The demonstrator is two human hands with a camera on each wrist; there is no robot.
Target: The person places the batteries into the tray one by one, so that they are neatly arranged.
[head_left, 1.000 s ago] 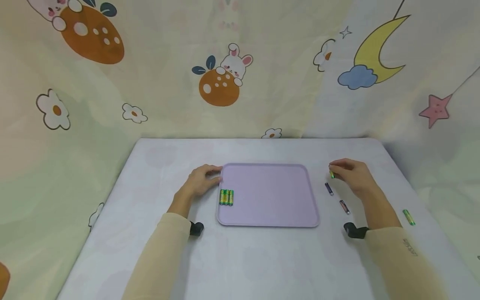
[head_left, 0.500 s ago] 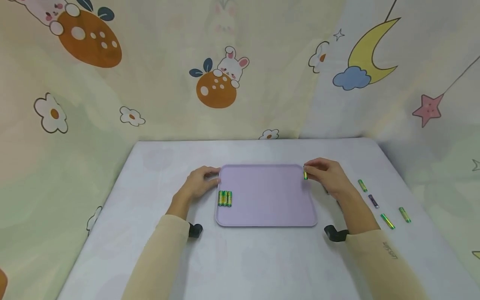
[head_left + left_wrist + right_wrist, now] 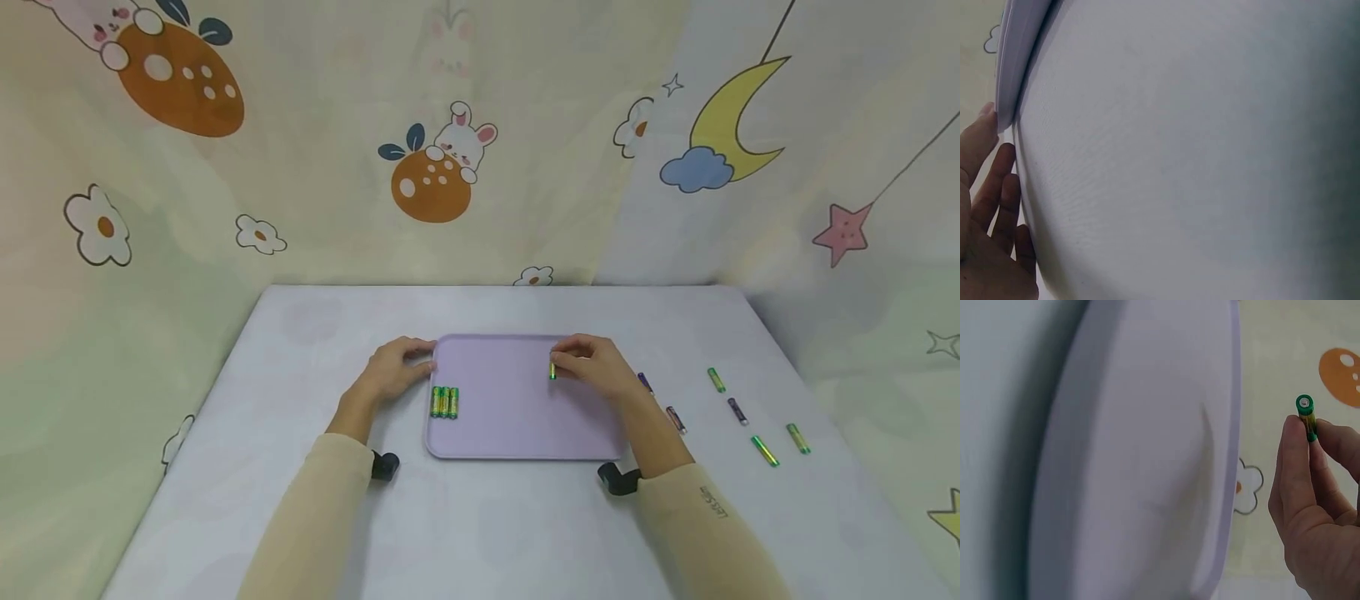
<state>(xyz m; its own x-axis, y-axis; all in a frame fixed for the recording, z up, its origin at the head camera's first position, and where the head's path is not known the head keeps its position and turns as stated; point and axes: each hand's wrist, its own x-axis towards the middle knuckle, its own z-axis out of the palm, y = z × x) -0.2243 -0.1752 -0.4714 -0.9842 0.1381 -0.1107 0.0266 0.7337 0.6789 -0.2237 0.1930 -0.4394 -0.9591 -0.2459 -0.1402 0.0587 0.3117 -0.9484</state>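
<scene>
A green-and-yellow battery [image 3: 1307, 419] is pinched upright between the thumb and fingers of my right hand [image 3: 596, 365], which is over the right half of the lilac tray [image 3: 510, 437]. Its metal end shows in the right wrist view. Three green-and-yellow batteries [image 3: 445, 402] lie side by side along the tray's left rim. My left hand [image 3: 390, 369] rests at the upper left edge of the tray. In the left wrist view its thumb touches the tray's rim, and the other fingers stay loosely extended beside it.
Right of the tray, several loose batteries lie scattered on the white table [image 3: 502, 533]: a dark purple one [image 3: 646, 382], a brownish one [image 3: 676, 419], a dark one [image 3: 737, 411] and green ones [image 3: 765, 451]. A patterned cloth [image 3: 322, 150] hangs behind the table.
My right hand has carried the battery leftward from the table on the right to over the tray. Batteries formerly hidden under the right arm now show. The left hand stays at the tray's edge.
</scene>
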